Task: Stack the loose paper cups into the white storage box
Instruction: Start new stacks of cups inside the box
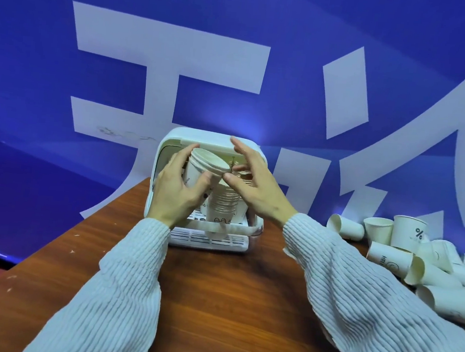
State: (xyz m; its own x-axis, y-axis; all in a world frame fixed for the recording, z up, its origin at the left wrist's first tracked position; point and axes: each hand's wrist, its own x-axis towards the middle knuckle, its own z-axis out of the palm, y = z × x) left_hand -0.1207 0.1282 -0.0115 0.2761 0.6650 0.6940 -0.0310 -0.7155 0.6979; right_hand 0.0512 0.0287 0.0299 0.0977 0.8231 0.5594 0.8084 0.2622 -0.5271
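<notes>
The white storage box (172, 141) stands at the far middle of the brown table, its front open. Inside it, my left hand (177, 190) grips a short stack of white paper cups (208, 163), tilted with its mouth toward me. Below that stands a taller nested stack of cups (224, 203) on the box's slotted tray (208, 240). My right hand (249, 180) hovers at the box opening with fingers spread, its thumb close to the held cups' rim; it holds nothing.
A pile of several loose paper cups (406, 249) lies and stands at the table's right edge. A blue backdrop with large white characters (168, 64) rises right behind the box. The table's left edge (85, 218) runs diagonally.
</notes>
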